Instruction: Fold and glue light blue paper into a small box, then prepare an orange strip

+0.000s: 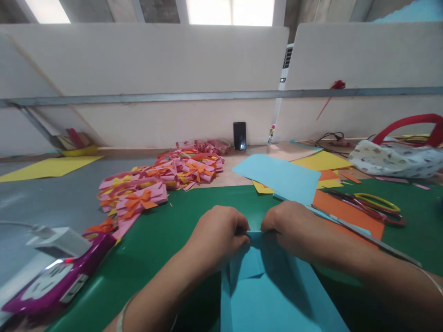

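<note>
A sheet of light blue paper (273, 290) lies on the green cutting mat (162, 226) right in front of me, partly folded at its far end. My left hand (216, 235) and my right hand (289, 228) meet at that far edge, both with fingers curled and pinching the folded tip of the paper between them. Both forearms reach in from the bottom of the view, each with a thin bangle at the wrist.
A heap of pink paper pieces with orange and yellow bows (159, 180) lies left of centre. Blue, yellow and orange sheets (280, 177), scissors (375, 205) and a metal ruler (367, 235) are to the right. A patterned bag (398, 157), a phone (239, 135) and a purple power strip (58, 281) are around.
</note>
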A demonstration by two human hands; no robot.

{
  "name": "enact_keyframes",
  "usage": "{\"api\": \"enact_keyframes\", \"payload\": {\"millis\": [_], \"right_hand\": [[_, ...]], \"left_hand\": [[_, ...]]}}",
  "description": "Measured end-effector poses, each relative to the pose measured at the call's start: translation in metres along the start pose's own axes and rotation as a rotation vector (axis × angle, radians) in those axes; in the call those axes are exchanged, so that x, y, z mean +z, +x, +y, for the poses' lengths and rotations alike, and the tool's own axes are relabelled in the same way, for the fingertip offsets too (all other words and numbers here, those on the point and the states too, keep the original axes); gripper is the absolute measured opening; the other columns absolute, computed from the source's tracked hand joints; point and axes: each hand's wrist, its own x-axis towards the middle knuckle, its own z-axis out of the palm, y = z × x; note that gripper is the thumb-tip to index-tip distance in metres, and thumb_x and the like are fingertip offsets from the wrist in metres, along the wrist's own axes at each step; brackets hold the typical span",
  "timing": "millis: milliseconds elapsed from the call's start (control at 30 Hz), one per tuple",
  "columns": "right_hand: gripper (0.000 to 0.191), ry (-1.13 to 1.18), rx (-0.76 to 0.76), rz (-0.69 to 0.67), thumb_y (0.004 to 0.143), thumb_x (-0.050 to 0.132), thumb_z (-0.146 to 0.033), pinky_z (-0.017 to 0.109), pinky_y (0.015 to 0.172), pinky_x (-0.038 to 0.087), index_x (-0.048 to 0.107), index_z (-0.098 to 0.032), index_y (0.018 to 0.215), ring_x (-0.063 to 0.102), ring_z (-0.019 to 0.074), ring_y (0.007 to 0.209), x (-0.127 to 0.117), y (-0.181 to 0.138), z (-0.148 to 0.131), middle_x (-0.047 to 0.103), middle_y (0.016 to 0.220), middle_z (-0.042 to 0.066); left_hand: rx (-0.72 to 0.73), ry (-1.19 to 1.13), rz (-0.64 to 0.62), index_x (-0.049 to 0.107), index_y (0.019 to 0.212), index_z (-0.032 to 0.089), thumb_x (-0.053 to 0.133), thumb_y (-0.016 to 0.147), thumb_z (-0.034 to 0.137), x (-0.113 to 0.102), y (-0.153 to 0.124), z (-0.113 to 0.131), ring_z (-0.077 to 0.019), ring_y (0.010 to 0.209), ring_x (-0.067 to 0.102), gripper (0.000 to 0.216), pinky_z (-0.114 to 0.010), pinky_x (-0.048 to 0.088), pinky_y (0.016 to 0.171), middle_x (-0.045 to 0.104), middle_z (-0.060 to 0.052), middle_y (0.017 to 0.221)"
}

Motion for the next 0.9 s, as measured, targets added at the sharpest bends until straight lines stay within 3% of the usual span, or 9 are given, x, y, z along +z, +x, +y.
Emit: {"api": "enact_keyframes", "payload": {"millis": [133, 300, 433, 567, 667, 900], "right_hand": [[0.015, -0.119, 0.026, 0.029, 0.064, 0.054, -0.01, 0.025, 0.047, 0.016, 0.06, -0.016, 0.052, 0.039, 0.0095, 0.049, 0.003, 0.002, 0.004, 0.054, 0.051, 0.0], [0.012, -0.063, 0.01, -0.032, 0.066, 0.055, -0.014, 0.024, 0.046, 0.017, 0.06, -0.016, 0.055, 0.039, 0.0088, 0.05, -0.001, 0.001, 0.006, 0.054, 0.055, 0.0], [0.009, 0.042, -0.034, -0.077, 0.066, 0.055, -0.012, 0.022, 0.049, 0.021, 0.061, -0.016, 0.06, 0.041, 0.0082, 0.054, -0.005, 0.003, -0.003, 0.057, 0.061, 0.0], [0.012, -0.007, -0.025, -0.11, 0.065, 0.055, -0.007, 0.023, 0.047, 0.02, 0.06, -0.015, 0.057, 0.037, 0.0074, 0.051, -0.006, 0.005, -0.009, 0.054, 0.056, -0.001], [0.013, -0.071, -0.028, -0.135, 0.069, 0.055, -0.007, 0.023, 0.049, 0.022, 0.063, -0.014, 0.06, 0.041, 0.0082, 0.054, -0.008, 0.004, -0.01, 0.059, 0.062, 0.002], [0.017, -0.056, -0.154, -0.17, 0.072, 0.054, -0.005, 0.022, 0.051, 0.028, 0.067, -0.014, 0.077, 0.054, 0.0132, 0.065, -0.013, 0.01, -0.018, 0.066, 0.078, 0.006]], "left_hand": [[-0.046, 0.014, -0.001, 0.067, 0.074, 0.022, 0.064, 0.061, 0.03, -0.003, -0.002, -0.005, -0.0157, 0.067, 0.054, 0.016, -0.024, 0.033, 0.054, 0.063, 0.0, 0.073], [-0.081, 0.097, 0.011, 0.056, 0.058, 0.021, 0.057, 0.059, 0.019, -0.001, -0.002, -0.003, -0.0133, 0.058, 0.048, 0.002, -0.024, 0.027, 0.048, 0.054, 0.003, 0.06], [-0.063, 0.136, 0.032, 0.053, 0.056, 0.021, 0.053, 0.058, 0.015, 0.004, 0.001, 0.005, -0.0135, 0.059, 0.048, 0.006, -0.025, 0.027, 0.049, 0.055, 0.002, 0.061], [-0.086, 0.14, -0.006, 0.057, 0.06, 0.022, 0.058, 0.057, 0.018, 0.001, -0.001, 0.004, -0.0145, 0.063, 0.05, 0.006, -0.025, 0.028, 0.05, 0.058, 0.002, 0.066], [-0.127, 0.155, -0.015, 0.058, 0.061, 0.023, 0.062, 0.055, 0.024, -0.004, -0.005, 0.0, -0.0153, 0.062, 0.051, 0.008, -0.025, 0.028, 0.049, 0.058, 0.002, 0.067], [-0.074, 0.203, 0.083, 0.05, 0.054, 0.021, 0.05, 0.057, 0.015, 0.005, -0.005, 0.008, -0.0137, 0.055, 0.047, 0.007, -0.026, 0.023, 0.047, 0.055, 0.003, 0.057]]}}
